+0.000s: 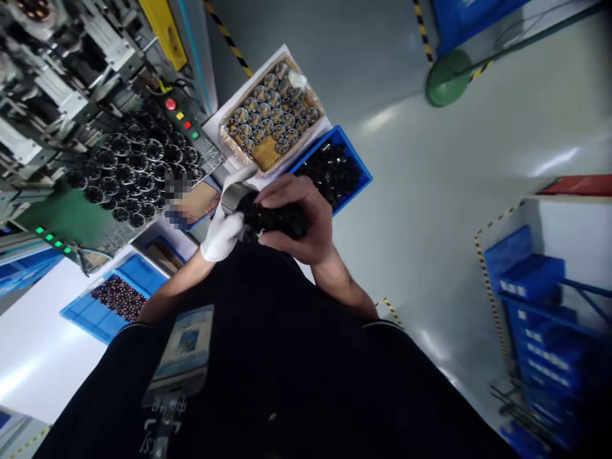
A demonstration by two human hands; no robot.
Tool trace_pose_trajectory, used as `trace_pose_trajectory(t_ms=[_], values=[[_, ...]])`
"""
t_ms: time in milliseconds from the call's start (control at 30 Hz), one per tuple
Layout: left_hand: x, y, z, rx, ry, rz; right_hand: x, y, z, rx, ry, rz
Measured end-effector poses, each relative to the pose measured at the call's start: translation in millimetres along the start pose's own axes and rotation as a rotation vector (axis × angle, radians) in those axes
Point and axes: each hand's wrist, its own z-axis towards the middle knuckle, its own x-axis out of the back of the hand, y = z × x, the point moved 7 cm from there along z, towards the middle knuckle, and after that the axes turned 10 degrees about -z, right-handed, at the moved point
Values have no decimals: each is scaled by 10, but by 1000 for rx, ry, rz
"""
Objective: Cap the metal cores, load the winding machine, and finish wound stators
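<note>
My left hand (224, 229), in a white glove, is wrapped round a silver metal ring (234, 197) in front of my body. Bare-skinned, my right hand (306, 220) grips several black parts (282, 218) between thumb and fingers. The black parts meet the ring's right side; whether any sit inside it I cannot tell. Just beyond my hands lies a plastic-lined box (224, 137) of metal rings standing in rows. A blue bin (354, 191) with loose black pieces is right behind my right hand.
Many black-and-silver rings (138, 162) stand on the machine's green table (81, 220) at the left, near coloured buttons (184, 121). A blue tray (81, 315) of small copper-coloured parts lies lower left. Blue shelving bins (535, 280) are at the right, and a green round base (447, 80) stands on the floor.
</note>
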Motion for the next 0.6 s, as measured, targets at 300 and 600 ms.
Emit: trace_pose_trajectory(t_ms=[300, 600], values=[[276, 577, -370, -307, 6, 212, -482, -383, 92, 92, -243, -198], [278, 607, -634, -198, 173, 37, -580, -505, -10, 148, -189, -467]])
